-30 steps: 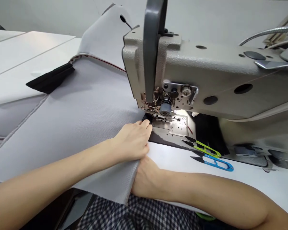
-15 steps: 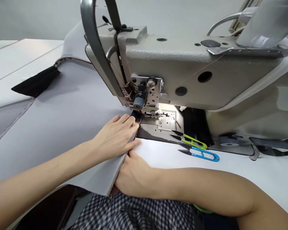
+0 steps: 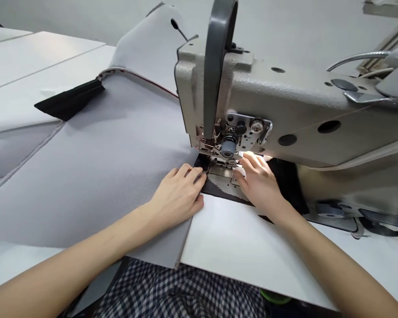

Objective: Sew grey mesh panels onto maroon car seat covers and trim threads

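A large sheet of grey fabric lies on the white table and runs under the head of an industrial sewing machine. My left hand lies flat on the fabric's right edge, fingers stretched toward the presser foot. My right hand rests on the machine bed just right of the presser foot, fingers spread under the lamp light, with nothing visible in it. It covers the spot where the thread snips lay.
A black fabric strip sticks out at the fabric's far left seam. More black material lies under the machine arm. The white table stretches along the front right. Checked clothing shows at the bottom edge.
My right hand came out from under the fabric edge and moved up to the machine bed beside the presser foot. The green and blue snips are now out of sight. My left hand stayed on the fabric.
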